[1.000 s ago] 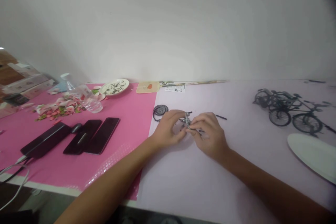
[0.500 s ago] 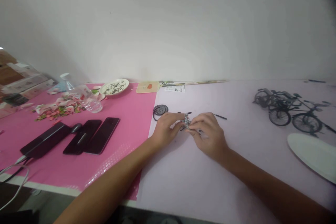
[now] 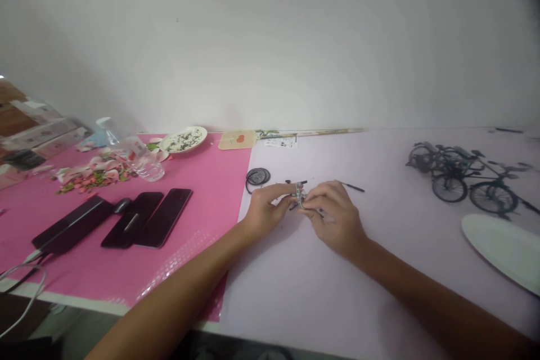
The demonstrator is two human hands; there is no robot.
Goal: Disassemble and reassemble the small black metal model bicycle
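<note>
Between my two hands is a small silvery-grey model part (image 3: 299,195), standing roughly upright, its exact kind unclear. My left hand (image 3: 265,211) pinches it from the left with thumb and forefinger. From the other side, my right hand (image 3: 337,214) grips the same part with bent fingers, which hide some of it. Small dark pieces lie on the pale sheet (image 3: 295,287) close around the fingertips. Just beyond my left hand rests a black spoked model wheel (image 3: 257,176). A thin black rod (image 3: 353,187) lies beyond my right hand.
To the right stand black model bicycles (image 3: 472,177), with a white plate (image 3: 502,247) nearer me. On the pink cover (image 3: 198,202) are two phones (image 3: 164,218), a black box (image 3: 72,225), a plastic bottle (image 3: 147,166) and artificial flowers (image 3: 101,173). A fly swatter (image 3: 238,140) lies by the wall.
The grey part has turned very slightly between my fingers. Both hands stay in nearly the same place, and the things on the table have not moved.
</note>
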